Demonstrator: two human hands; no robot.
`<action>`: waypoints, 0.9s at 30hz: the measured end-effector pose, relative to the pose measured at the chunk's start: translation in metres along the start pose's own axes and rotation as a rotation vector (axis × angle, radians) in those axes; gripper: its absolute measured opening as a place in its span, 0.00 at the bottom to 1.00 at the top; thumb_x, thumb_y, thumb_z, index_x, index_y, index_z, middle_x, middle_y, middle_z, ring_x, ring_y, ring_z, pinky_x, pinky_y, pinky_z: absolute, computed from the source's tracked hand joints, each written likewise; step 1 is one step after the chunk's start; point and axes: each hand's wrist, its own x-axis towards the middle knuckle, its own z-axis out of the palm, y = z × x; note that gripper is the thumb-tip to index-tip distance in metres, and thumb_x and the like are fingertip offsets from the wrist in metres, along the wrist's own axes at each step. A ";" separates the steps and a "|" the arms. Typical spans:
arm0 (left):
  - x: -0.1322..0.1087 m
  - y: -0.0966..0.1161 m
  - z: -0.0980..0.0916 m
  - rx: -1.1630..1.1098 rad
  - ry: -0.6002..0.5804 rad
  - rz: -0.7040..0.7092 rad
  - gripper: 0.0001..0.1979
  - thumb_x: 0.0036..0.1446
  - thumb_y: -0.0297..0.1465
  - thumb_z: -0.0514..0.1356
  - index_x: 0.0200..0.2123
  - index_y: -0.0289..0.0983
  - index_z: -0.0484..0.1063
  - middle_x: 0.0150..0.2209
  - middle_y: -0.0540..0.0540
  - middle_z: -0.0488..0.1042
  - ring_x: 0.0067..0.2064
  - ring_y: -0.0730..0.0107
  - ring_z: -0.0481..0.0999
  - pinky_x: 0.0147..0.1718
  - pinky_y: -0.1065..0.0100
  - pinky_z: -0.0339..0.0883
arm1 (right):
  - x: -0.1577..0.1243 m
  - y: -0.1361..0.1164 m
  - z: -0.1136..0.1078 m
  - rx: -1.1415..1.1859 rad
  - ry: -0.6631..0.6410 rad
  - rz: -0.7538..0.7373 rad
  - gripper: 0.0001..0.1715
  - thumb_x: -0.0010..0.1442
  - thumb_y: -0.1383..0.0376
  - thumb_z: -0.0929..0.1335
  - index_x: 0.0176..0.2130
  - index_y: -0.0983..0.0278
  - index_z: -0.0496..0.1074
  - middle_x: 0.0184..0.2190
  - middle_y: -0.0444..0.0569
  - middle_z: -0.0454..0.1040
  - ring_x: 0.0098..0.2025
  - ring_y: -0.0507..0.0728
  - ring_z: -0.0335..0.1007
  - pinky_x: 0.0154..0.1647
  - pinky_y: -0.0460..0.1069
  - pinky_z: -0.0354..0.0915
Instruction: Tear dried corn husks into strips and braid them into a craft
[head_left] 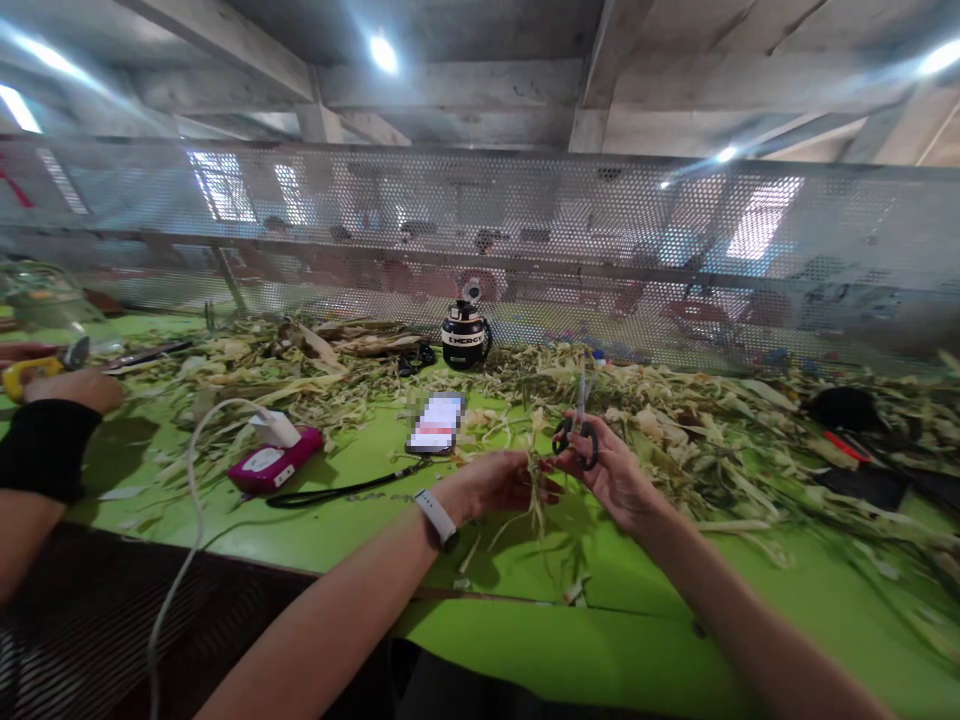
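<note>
My left hand [504, 484] is closed around a bundle of pale dried husk strips [537, 500], whose loose ends hang down over the green tabletop [495, 560]. Close beside it, my right hand [611, 475] grips a pair of scissors [580, 425] by the dark handles, blades pointing up and away. Whether the right fingers also touch the strips I cannot make out. A white-banded watch [436, 516] is on my left wrist. Scraps of husk lie on the table below the bundle.
Husk heaps [697, 440] spread along the table. A phone [437, 422] with a black strap, a magenta power box [275, 462] with a white cable, and a black "ENERGY" jug [464, 338] stand ahead. At left, another person's hand [75, 388] is beside yellow-handled scissors [34, 375]. A perforated metal screen [420, 220] closes the back.
</note>
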 end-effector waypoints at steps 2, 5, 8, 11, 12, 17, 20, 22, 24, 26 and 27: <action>0.002 0.002 -0.003 -0.064 0.056 -0.036 0.09 0.54 0.31 0.58 0.32 0.30 0.73 0.30 0.36 0.78 0.30 0.64 0.79 0.33 0.68 0.71 | 0.003 0.002 -0.003 -0.016 0.028 0.006 0.23 0.43 0.65 0.76 0.40 0.61 0.69 0.30 0.40 0.75 0.24 0.47 0.72 0.33 0.44 0.72; 0.003 0.009 -0.003 -0.159 0.131 -0.051 0.11 0.56 0.33 0.55 0.31 0.30 0.72 0.28 0.35 0.78 0.29 0.64 0.79 0.29 0.68 0.71 | 0.005 0.003 -0.008 -0.045 0.070 0.020 0.21 0.45 0.65 0.75 0.39 0.62 0.69 0.30 0.40 0.75 0.23 0.47 0.71 0.29 0.44 0.73; 0.001 0.015 -0.001 -0.175 0.289 -0.020 0.14 0.59 0.35 0.52 0.29 0.32 0.70 0.25 0.39 0.77 0.24 0.68 0.77 0.23 0.71 0.69 | 0.004 0.001 -0.009 -0.109 0.034 0.081 0.20 0.48 0.64 0.74 0.41 0.62 0.67 0.33 0.44 0.77 0.23 0.50 0.74 0.25 0.46 0.73; -0.002 0.016 0.001 -0.158 0.310 0.057 0.10 0.57 0.34 0.56 0.29 0.33 0.69 0.27 0.41 0.77 0.26 0.68 0.77 0.26 0.69 0.71 | 0.002 0.000 -0.007 -0.178 -0.036 0.141 0.21 0.49 0.64 0.73 0.43 0.62 0.66 0.36 0.47 0.78 0.25 0.52 0.76 0.24 0.46 0.73; -0.003 0.016 0.002 -0.149 0.296 0.090 0.07 0.55 0.32 0.59 0.29 0.34 0.69 0.28 0.42 0.78 0.27 0.68 0.77 0.28 0.69 0.72 | 0.002 0.000 -0.006 -0.197 -0.052 0.149 0.22 0.49 0.64 0.73 0.43 0.62 0.65 0.36 0.48 0.78 0.26 0.52 0.76 0.24 0.45 0.72; -0.006 0.014 0.004 -0.078 0.321 0.246 0.11 0.46 0.23 0.65 0.35 0.36 0.72 0.29 0.48 0.77 0.29 0.73 0.77 0.30 0.72 0.69 | 0.004 -0.003 -0.011 -0.331 -0.087 0.070 0.24 0.46 0.65 0.75 0.44 0.63 0.68 0.33 0.44 0.75 0.26 0.50 0.73 0.29 0.46 0.72; -0.005 0.016 0.004 -0.056 0.334 0.239 0.12 0.44 0.23 0.65 0.35 0.36 0.73 0.28 0.49 0.76 0.25 0.78 0.73 0.20 0.78 0.60 | 0.008 -0.004 -0.018 -0.408 -0.097 -0.006 0.27 0.42 0.67 0.76 0.44 0.63 0.69 0.30 0.43 0.74 0.29 0.51 0.71 0.28 0.46 0.70; -0.005 0.018 0.004 -0.063 0.366 0.225 0.07 0.44 0.25 0.63 0.31 0.35 0.72 0.25 0.51 0.73 0.19 0.82 0.66 0.14 0.80 0.48 | 0.009 -0.003 -0.021 -0.466 -0.112 0.002 0.27 0.41 0.67 0.76 0.43 0.63 0.70 0.28 0.43 0.74 0.29 0.51 0.70 0.27 0.46 0.68; -0.006 0.019 0.005 -0.076 0.386 0.220 0.05 0.46 0.28 0.62 0.28 0.33 0.71 0.22 0.51 0.70 0.17 0.84 0.61 0.13 0.79 0.41 | 0.009 -0.002 -0.020 -0.537 -0.135 0.038 0.26 0.41 0.65 0.76 0.42 0.64 0.70 0.28 0.44 0.74 0.28 0.51 0.68 0.25 0.45 0.65; -0.006 0.019 0.005 -0.063 0.371 0.261 0.08 0.46 0.32 0.63 0.27 0.33 0.70 0.22 0.51 0.69 0.17 0.84 0.59 0.13 0.79 0.40 | 0.008 -0.003 -0.018 -0.606 -0.143 0.069 0.25 0.42 0.63 0.76 0.41 0.64 0.71 0.28 0.44 0.74 0.27 0.51 0.67 0.24 0.44 0.62; -0.006 0.019 0.005 -0.047 0.361 0.300 0.10 0.45 0.34 0.64 0.28 0.33 0.70 0.22 0.51 0.69 0.17 0.84 0.58 0.13 0.79 0.39 | 0.007 -0.004 -0.016 -0.636 -0.144 0.079 0.24 0.42 0.62 0.76 0.41 0.64 0.71 0.28 0.45 0.74 0.27 0.51 0.67 0.24 0.44 0.60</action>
